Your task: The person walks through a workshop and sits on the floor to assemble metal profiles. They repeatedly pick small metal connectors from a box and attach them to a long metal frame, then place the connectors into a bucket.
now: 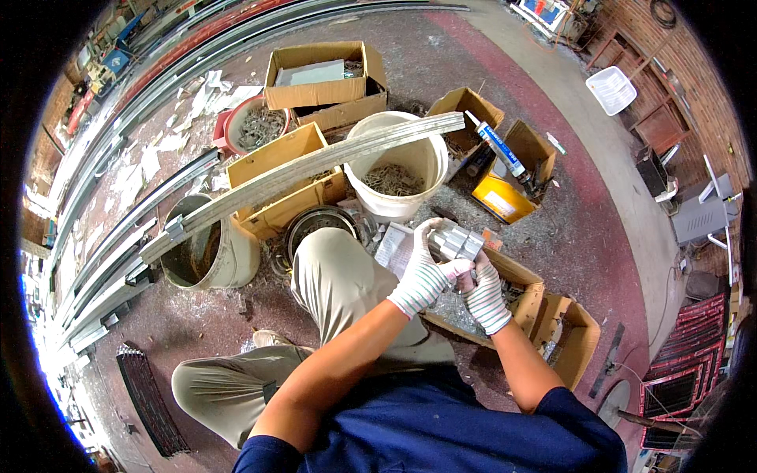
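Observation:
Both of my hands wear white striped gloves and meet over an open cardboard box [516,272]. A small bundle of silvery metal blocks [457,240] is held between them; its separate pieces lie side by side. My left hand [426,272] wraps round the left side of the bundle, thumb toward the right hand. My right hand [485,296] is closed at its lower right edge, the fingers partly hidden. Beneath the hands, the box holds small shiny parts. A sheet of printed paper [393,246] lies just left of my left hand.
A long metal profile [315,169] rests across a white bucket [396,206] of small metal parts and a second bucket [244,256]. Ahead stand cardboard boxes [315,96] and a red tub [229,130]. A sealant tube [497,146] leans in a yellow box [505,197]. Long profiles line the left.

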The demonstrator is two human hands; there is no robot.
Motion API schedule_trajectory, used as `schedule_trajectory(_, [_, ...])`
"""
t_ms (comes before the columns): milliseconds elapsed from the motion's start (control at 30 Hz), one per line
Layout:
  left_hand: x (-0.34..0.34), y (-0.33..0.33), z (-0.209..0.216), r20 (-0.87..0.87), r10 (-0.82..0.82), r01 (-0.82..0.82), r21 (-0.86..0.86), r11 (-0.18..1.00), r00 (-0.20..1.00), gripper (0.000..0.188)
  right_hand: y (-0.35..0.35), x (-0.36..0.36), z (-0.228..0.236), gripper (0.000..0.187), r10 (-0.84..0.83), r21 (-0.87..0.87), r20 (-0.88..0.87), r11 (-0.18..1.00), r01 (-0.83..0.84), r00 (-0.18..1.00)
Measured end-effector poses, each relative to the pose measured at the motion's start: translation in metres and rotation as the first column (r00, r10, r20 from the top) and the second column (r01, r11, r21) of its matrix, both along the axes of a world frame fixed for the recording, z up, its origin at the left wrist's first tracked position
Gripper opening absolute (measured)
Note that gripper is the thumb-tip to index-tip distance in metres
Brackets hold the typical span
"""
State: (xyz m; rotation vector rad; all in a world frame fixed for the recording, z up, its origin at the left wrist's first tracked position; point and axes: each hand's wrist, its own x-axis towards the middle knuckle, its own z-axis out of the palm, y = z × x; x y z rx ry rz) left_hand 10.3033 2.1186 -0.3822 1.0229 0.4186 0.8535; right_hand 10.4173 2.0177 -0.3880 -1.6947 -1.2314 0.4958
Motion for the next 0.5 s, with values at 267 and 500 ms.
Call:
schedule_trajectory(267, [-0.001, 0.007, -0.007, -0.036, 0.015, -0.019, -0.118, 0.993, 0.999, 0.062, 0.004, -0.004, 0.014, 0.033, -0.022, -0.009, -0.03, 1.0, 0.021, 0.999])
schedule_trajectory(500, [0.005, 0.011, -0.016, -0.057, 0.07, -0.087, -0.425, 0.901, 0.996, 0.043, 0.007, -0.012, 0.005, 0.03, -0.314, 0.015, -0.13, 0.948, 0.319, 0.941])
